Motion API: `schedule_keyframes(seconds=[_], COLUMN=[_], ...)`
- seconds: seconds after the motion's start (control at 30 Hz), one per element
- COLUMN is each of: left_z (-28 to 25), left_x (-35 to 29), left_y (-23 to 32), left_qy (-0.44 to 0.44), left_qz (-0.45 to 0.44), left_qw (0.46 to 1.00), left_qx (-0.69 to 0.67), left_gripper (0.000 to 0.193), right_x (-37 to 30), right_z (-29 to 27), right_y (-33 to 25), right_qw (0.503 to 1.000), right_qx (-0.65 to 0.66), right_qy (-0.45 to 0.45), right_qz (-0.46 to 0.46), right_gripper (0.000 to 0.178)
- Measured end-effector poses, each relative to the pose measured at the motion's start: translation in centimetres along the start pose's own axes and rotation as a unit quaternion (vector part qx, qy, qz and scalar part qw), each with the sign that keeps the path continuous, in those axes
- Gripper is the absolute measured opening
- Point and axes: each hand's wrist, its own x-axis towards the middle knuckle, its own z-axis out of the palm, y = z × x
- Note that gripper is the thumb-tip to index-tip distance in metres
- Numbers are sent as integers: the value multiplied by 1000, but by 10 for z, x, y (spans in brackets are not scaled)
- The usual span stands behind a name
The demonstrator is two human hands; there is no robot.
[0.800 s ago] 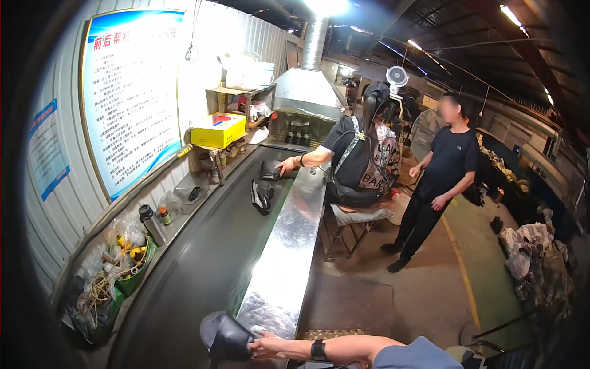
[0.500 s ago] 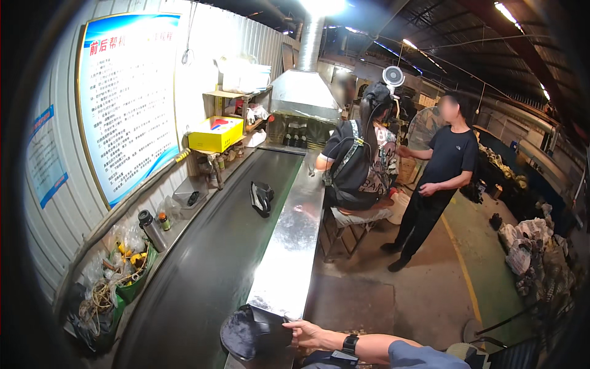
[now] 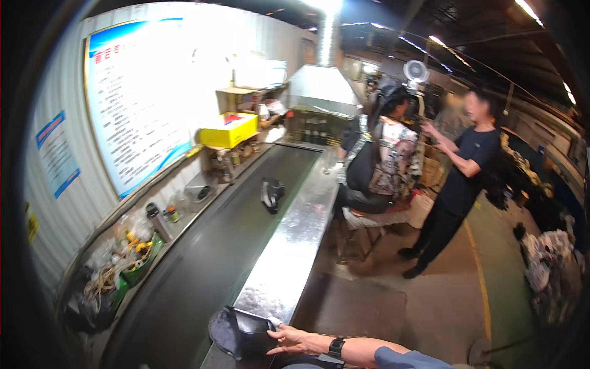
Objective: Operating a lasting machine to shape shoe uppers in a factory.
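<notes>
My right hand (image 3: pixel 294 340) reaches in from the lower edge, a black band on its wrist. Its fingers are at the right edge of a black shoe upper (image 3: pixel 251 326) with dark fuzzy lining, and they seem to grip that edge. The piece lies at the near end of the shiny metal ledge (image 3: pixel 279 258), reaching over the dark conveyor belt (image 3: pixel 203 246). Farther along the belt lies another black shoe upper (image 3: pixel 271 195) with a grey part. My left hand is not in view.
A seated person (image 3: pixel 375 154) works by the far end of the ledge; a standing person (image 3: pixel 464 166) faces them. Along the left wall are a yellow box (image 3: pixel 230 130), a steel flask (image 3: pixel 158 221) and bags of scraps (image 3: pixel 104 283). A metal hood (image 3: pixel 324 89) covers the belt's far end.
My right hand and the near shoe upper have moved a little left. The view has shifted. The standing person has raised both hands toward the seated person.
</notes>
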Motion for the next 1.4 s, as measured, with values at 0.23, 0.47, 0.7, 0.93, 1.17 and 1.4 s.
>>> schedule_keyframes(seconds=[0.23, 0.47, 0.7, 0.93, 1.17, 1.4], left_z=[7, 73, 91, 119, 181, 159], left_x=[-43, -160, -123, -61, -50, -99], left_y=[278, 371, 366, 297, 284, 304], left_qy=[-57, -37, -289, -343, -165, -246], left_qz=[236, 475, 19, -432, -270, -320], left_qw=[970, 877, 729, 642, 924, 891], left_qx=[-10, -65, -620, -533, -212, -206], left_gripper=[54, 30, 25, 39, 37, 36], right_x=[-16, -41, -73, -84, -24, -62], right_z=[-6, -9, 20, -3, -20, -18], right_y=[-35, -64, -78, -5, 46, -18], right_qw=[995, 988, 901, 389, 508, 575], right_qx=[-89, -4, -305, -724, -663, -734], right_qy=[6, 68, 24, -303, -189, -275], right_qz=[-53, -142, -306, -482, -517, -234], right_gripper=[40, 29, 34, 39, 82, 111])
